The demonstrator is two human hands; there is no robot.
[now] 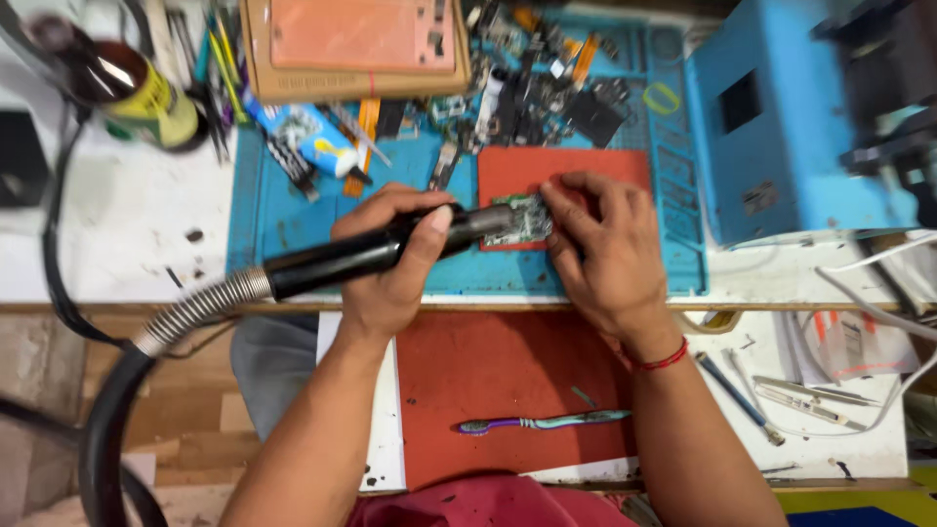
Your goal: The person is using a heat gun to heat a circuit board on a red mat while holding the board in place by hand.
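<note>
Over the circuit board (522, 220), left hand (390, 259) levels hot-air wand (361, 256); right hand (600, 249) pins it.

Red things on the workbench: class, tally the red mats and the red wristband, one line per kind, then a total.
Red rectangular mats: 2, small mat, large mat
Red thread wristband: 1
Total: 3

Black cylindrical hot-air handpiece (361, 256) w/ ribbed metal hose at its rear, lying near-horizontal, nozzle end right, tilted slightly up. Small green circuit board (522, 220) w/ silvery parts lies flat on red mat, right at the nozzle tip; partly covered.
</note>
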